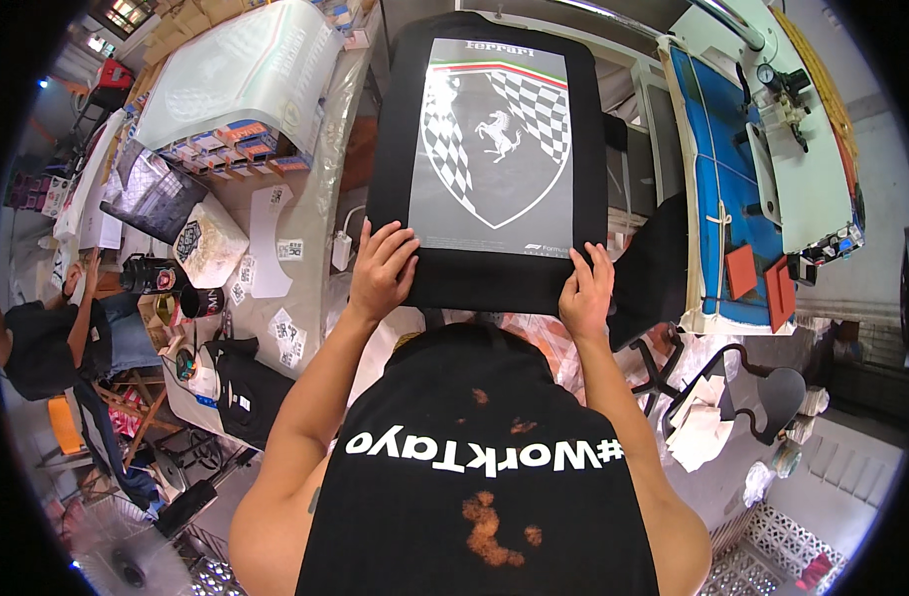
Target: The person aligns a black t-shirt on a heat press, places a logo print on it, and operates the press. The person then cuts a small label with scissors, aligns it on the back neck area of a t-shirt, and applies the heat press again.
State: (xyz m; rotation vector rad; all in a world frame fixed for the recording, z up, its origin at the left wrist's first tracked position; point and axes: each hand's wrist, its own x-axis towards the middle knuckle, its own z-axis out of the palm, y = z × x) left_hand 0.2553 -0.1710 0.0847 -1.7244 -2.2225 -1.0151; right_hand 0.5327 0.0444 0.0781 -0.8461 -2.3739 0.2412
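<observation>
Glossy printed film (494,179), lying flat on black fabric (484,281) in the middle of the scene, square to it with a dark margin down both sides, presumably for centring. Far left, well apart, a seated co-worker (42,343). Next, cartons (238,144) on the tabletop (315,288), under a draped translucent sheet (236,79), perhaps against dust. Nearer, loose stickers (288,338) scattered on the same surface, apparently parked out of the way. Then the left hand (383,268), palm down with fingers slightly spread, resting at the film's lower left corner, seemingly to keep both layers smooth. Opposite, at the lower right corner, the right hand (586,293), fingers also a little apart, probably for an even hold along the near edge. Cannot tell from above any pinch by the thumbs. Farther right, a blue panel (707,149) with cord (722,214) tied across, perhaps for keeping it secured; on its near end, reddish squares (739,271). Beyond, a pressure gauge (766,74), likely placed for easy reading.
</observation>
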